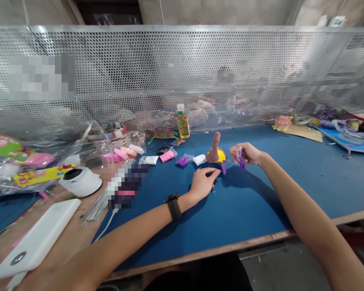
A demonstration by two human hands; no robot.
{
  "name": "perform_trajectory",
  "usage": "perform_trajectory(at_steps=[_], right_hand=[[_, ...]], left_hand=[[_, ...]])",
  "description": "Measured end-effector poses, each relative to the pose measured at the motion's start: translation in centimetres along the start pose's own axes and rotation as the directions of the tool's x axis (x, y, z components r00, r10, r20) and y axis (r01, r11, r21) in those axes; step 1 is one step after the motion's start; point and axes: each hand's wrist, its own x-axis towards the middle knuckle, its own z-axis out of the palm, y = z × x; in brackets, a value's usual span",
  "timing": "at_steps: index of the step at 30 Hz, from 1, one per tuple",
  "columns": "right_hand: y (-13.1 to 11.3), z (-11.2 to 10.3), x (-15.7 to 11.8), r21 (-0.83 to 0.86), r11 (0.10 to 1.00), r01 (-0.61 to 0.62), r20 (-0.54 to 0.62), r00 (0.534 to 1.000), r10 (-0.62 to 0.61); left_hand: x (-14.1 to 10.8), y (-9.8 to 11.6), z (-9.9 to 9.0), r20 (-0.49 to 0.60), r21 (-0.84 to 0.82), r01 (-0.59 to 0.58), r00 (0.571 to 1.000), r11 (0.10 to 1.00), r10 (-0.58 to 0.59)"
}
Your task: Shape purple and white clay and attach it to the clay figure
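At the far left a white power bank point(36, 238) lies flat on the surface point(248, 210), well apart from my work. Small clay packets point(166, 155) lie in a row near the middle, probably so the colours are easy to reach. My left hand point(202, 184) rests low, fingers pinching together near a purple bit point(223, 167) just beside the clay figure point(216, 151), which stands upright. My right hand point(247, 153) pinches a purple clay packet point(240, 157) just right of it.

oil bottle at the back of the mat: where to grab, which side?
Probably the oil bottle's body below the cap, approached from the front. It stands upright with the mesh screen close behind, and its flat sides face a sideways pinch. Clay packets lie in front, so come in above them.
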Motion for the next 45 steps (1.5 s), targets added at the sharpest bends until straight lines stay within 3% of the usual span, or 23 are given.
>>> perform_trajectory(at_steps=[7,15,17,19,23,25,26,30,35,39,45], right_hand=[[0.0,0.8,0.2,0.003,0.999,-0.053,0.058,0.997,0.053],[-0.1,1.3,-0.1,-0.047,0.987,-0.156,0.155,0.975,0.161],[-0.1,1.6,-0.2,-0.106,0.975,-0.193,0.256,0.943,0.214],[-0.3,2.1,-0.4,-0.161,0.965,-0.206,0.397,0.882,0.254],[-0.9,4.2,-0.7,-0.139,0.973,-0.186,0.599,0.766,0.232],[-1.2,5.9,-0.8,-0.141,0.97,-0.199,0.673,0.699,0.242],[-1.2,6.8,-0.8,-0.131,0.972,-0.195,0.683,0.693,0.231],[-0.9,10.0,-0.6,0.072,0.99,-0.124,0.605,0.794,0.055],[-0.1,11.8,-0.2,0.277,0.96,-0.039,0.405,0.911,-0.079],[0.4,12.0,0.0,0.254,0.967,-0.006,0.316,0.946,-0.077],[0.5,11.5,0.0,0.164,0.986,-0.026,0.271,0.962,-0.02]], left_hand=[[0.7,-0.3,0.0,-0.009,0.04,0.07,0.998,0.997,-0.069],[0.9,-0.5,0.3,0.024,0.084,0.03,0.999,0.996,-0.032],[0.7,-0.4,-0.1,0.06,0.024,0.052,0.997,0.998,-0.053],[0.2,-0.1,-0.9,0.129,-0.07,0.118,0.986,0.99,-0.109],[-1.4,0.8,-4.0,0.275,-0.151,0.297,0.929,0.943,-0.249],[-2.2,1.1,-5.9,0.288,-0.123,0.294,0.925,0.948,-0.25],[-2.4,1.1,-6.8,0.287,-0.116,0.267,0.931,0.957,-0.225],[-2.8,0.5,-9.5,0.322,-0.077,0.197,0.933,0.977,-0.163],[-2.7,-0.3,-10.2,0.413,-0.076,0.223,0.894,0.972,-0.173],[-3.1,0.2,-9.6,0.501,-0.189,0.32,0.845,0.928,-0.189],[-3.2,-0.3,-9.0,0.392,-0.097,0.276,0.894,0.956,-0.218]])
